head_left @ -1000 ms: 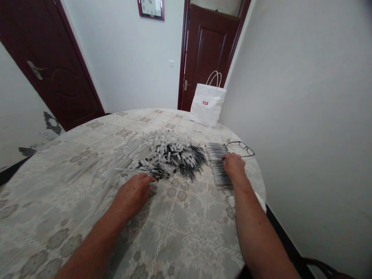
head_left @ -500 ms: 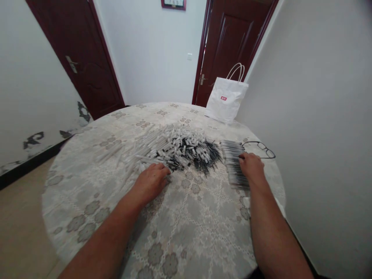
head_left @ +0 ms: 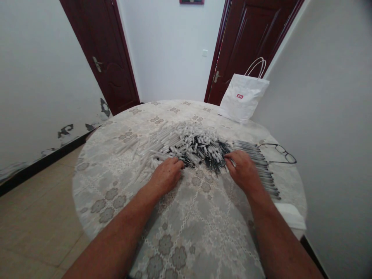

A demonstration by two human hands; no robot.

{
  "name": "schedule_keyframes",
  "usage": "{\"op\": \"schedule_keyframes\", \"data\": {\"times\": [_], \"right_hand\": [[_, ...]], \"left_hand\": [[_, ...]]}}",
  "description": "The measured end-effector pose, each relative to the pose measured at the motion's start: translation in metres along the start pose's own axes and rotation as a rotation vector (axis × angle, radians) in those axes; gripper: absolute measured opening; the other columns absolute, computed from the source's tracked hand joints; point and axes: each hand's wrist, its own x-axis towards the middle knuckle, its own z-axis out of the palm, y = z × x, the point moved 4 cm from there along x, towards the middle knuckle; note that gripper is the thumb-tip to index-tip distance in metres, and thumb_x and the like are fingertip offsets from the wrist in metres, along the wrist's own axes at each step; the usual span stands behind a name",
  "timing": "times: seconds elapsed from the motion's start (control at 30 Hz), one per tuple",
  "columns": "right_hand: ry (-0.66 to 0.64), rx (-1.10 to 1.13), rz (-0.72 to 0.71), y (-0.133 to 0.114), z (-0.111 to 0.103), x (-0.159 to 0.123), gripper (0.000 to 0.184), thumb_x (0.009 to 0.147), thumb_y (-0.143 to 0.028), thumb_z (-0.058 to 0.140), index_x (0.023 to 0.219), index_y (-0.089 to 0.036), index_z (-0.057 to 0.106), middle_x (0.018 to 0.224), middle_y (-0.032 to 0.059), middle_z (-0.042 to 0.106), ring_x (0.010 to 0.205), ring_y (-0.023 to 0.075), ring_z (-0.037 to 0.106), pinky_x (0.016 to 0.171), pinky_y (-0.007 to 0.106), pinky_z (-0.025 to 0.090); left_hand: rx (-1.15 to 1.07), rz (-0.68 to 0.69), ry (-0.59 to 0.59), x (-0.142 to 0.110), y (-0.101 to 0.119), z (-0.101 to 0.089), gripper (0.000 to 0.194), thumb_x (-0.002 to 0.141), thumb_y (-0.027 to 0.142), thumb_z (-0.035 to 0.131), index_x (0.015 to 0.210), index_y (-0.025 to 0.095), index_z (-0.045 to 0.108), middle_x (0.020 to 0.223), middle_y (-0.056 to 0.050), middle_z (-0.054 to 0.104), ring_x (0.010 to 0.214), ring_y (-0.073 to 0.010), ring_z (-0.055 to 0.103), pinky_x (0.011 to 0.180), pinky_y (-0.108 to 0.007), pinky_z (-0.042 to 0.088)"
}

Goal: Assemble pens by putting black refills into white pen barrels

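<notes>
My left hand (head_left: 168,172) rests at the near edge of a heap of pale, translucent pen barrels (head_left: 162,141), its fingers curled together. What they grip, if anything, is hidden. At the heap's right end lie black pen refills (head_left: 213,161) and many small white caps (head_left: 200,133). My right hand (head_left: 242,168) is beside these refills, thumb and fingers pinched together; a thin thing shows at the fingertips, too small to name. Just right of that hand, a neat row of assembled-looking pens (head_left: 266,170) lies side by side, partly covered by the hand and wrist.
Black-framed glasses (head_left: 280,153) lie right of the pen row. A white paper bag (head_left: 244,97) with handles stands at the back right. A white object (head_left: 290,217) is at the right edge. A patterned cloth (head_left: 186,240) covers the round table, close to the right wall.
My right hand has moved left, from the pen row to the refills at the heap's right end. My left hand stays by the heap. The view has turned slightly left.
</notes>
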Motion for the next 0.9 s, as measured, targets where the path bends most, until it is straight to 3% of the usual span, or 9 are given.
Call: {"op": "schedule_keyframes", "data": {"times": [0.17, 0.4, 0.53, 0.7, 0.9], "right_hand": [[-0.127, 0.011, -0.040, -0.017, 0.016, -0.001, 0.018, 0.095, -0.021, 0.053, 0.101, -0.017, 0.069, 0.098, 0.0108, 0.066, 0.099, 0.0254, 0.056, 0.093, 0.035, 0.042], [-0.204, -0.013, -0.032, -0.022, 0.020, -0.002, 0.020, 0.095, -0.021, 0.054, 0.109, -0.017, 0.068, 0.102, 0.0096, 0.066, 0.101, 0.0246, 0.055, 0.093, 0.034, 0.042], [-0.279, -0.063, -0.055, -0.026, 0.030, -0.002, 0.023, 0.095, -0.017, 0.053, 0.112, -0.018, 0.069, 0.104, 0.0093, 0.065, 0.102, 0.0235, 0.054, 0.092, 0.032, 0.041], [-0.394, -0.137, -0.144, -0.040, 0.048, -0.005, 0.028, 0.093, -0.011, 0.054, 0.110, -0.024, 0.072, 0.103, 0.0088, 0.063, 0.100, 0.0225, 0.052, 0.087, 0.030, 0.040], [-0.405, -0.223, -0.168, -0.047, 0.060, -0.006, 0.014, 0.093, -0.019, 0.058, 0.089, -0.021, 0.072, 0.098, 0.0094, 0.061, 0.098, 0.0231, 0.051, 0.083, 0.031, 0.040]], "left_hand": [[-0.041, 0.051, 0.145, 0.003, 0.004, -0.006, 0.019, 0.096, 0.021, 0.048, 0.106, 0.020, 0.064, 0.107, -0.010, 0.064, 0.104, -0.0246, 0.056, 0.091, -0.036, 0.044], [-0.188, 0.109, 0.322, 0.001, 0.014, -0.021, 0.025, 0.099, 0.028, 0.046, 0.112, 0.021, 0.066, 0.106, -0.011, 0.067, 0.104, -0.0246, 0.057, 0.096, -0.038, 0.042], [-0.515, 0.003, 0.394, -0.002, 0.014, -0.026, 0.024, 0.097, 0.030, 0.050, 0.115, 0.021, 0.063, 0.101, -0.008, 0.066, 0.093, -0.0193, 0.059, 0.087, -0.031, 0.045], [-0.997, -0.233, 0.342, 0.002, 0.007, -0.020, 0.021, 0.092, 0.035, 0.057, 0.105, 0.021, 0.064, 0.077, 0.000, 0.062, 0.064, -0.0123, 0.055, 0.060, -0.023, 0.043], [-1.475, -0.378, 0.279, 0.007, 0.002, -0.007, 0.020, 0.085, 0.034, 0.065, 0.099, 0.021, 0.059, 0.075, 0.002, 0.061, 0.054, -0.0093, 0.052, 0.045, -0.019, 0.041]]}}
